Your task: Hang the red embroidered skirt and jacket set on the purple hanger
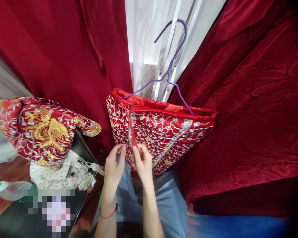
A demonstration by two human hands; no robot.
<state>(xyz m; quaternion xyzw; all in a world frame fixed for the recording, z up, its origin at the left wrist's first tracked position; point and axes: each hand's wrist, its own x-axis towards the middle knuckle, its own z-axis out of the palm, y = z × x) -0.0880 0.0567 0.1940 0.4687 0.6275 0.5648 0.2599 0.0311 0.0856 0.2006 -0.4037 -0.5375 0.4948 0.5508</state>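
Note:
A red garment (164, 129) with silver and gold embroidery hangs on a purple wire hanger (172, 62) in front of me. Its red side opening runs down the left part. My left hand (115, 165) pinches the garment's edge beside that opening, fingers closed on the cloth. My right hand (142, 163) grips the red strip of the opening just to the right, thumb and fingers pressed together. A red string bracelet sits on my left wrist (108, 211).
A second embroidered red garment (43, 127) with a gold phoenix lies heaped at the left on white printed cloth (64, 175). A plastic bottle (8, 190) lies at the lower left. Red curtains (250, 99) hang left and right, a white curtain (149, 43) between them.

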